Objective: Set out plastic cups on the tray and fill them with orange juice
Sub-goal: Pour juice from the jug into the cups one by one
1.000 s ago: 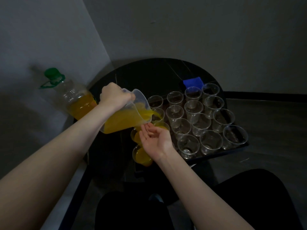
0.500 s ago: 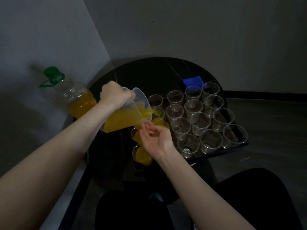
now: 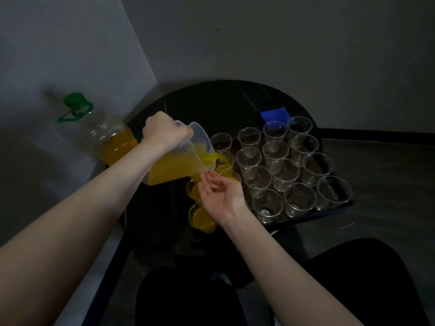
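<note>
The left hand point(image 3: 164, 131), fingers wrapped round the jug point(image 3: 179, 161), has tipped it more, so juice now pours into a cup point(image 3: 224, 158) beside the right hand point(image 3: 220, 194), fingers spread.

No readable text, label, brand, number or sign anywhere. Perhaps a label on the juice bottle point(image 3: 103, 137) behind the forearm, but too dark and hidden to tell. Nothing legible on the jug point(image 3: 179, 161) or the plastic cups point(image 3: 275, 151).
</note>
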